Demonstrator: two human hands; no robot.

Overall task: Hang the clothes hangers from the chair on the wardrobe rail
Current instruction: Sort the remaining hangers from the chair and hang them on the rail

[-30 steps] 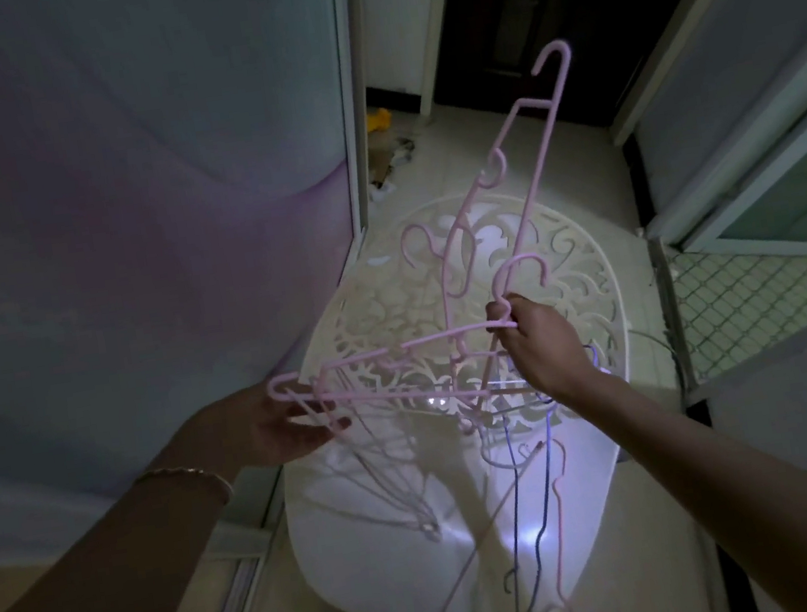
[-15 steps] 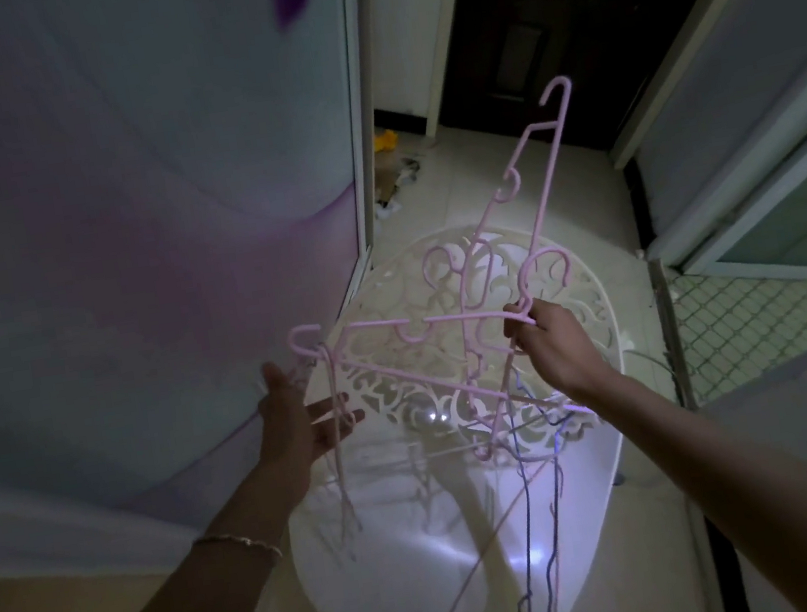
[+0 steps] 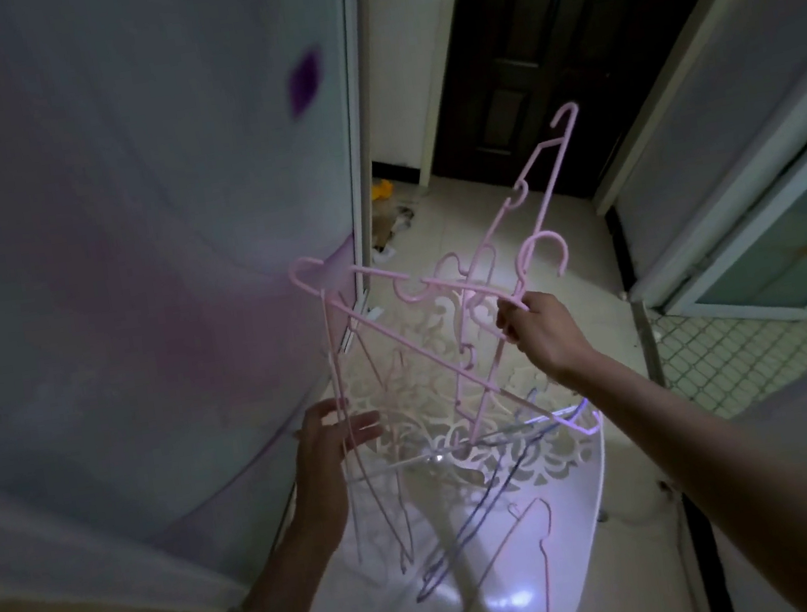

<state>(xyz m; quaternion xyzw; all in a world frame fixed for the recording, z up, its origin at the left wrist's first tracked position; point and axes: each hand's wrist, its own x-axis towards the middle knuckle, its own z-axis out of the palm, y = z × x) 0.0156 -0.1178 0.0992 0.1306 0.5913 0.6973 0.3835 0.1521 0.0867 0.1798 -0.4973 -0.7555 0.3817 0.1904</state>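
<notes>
The hangers (image 3: 398,337) are in the air as 1 tangled bunch, above the white chair (image 3: 544,472) and clear of its seat. The right hand (image 3: 542,333) holds them high, its fingers (image 3: 510,324) pinched on the pink bars just under the hooks; I judge that a sensible place, since the hooks are left free to go over a rail and the weight hangs below the grip. The left hand (image 3: 329,440) is lower and to the left, its fingers spread and fairly straight, touching the dangling bars rather than closing on them; it seems to be there to steady the bunch and keep it off the cut-out chair back.

The hangers are thin, pale pink plastic, with small extra hooks along the shoulders; they are interlocked at odd angles, and 1 sticks up toward the dark door (image 3: 537,53). A few grey hangers (image 3: 471,545) dangle lowest, near the seat; how many there are in all I cannot tell.

The rail is not in view. A pale cloth panel (image 3: 130,292) with purple patches fills the left side; whether it belongs to the wardrobe I cannot say. The bunch will likely need untangling before any 1 hanger goes up alone.
</notes>
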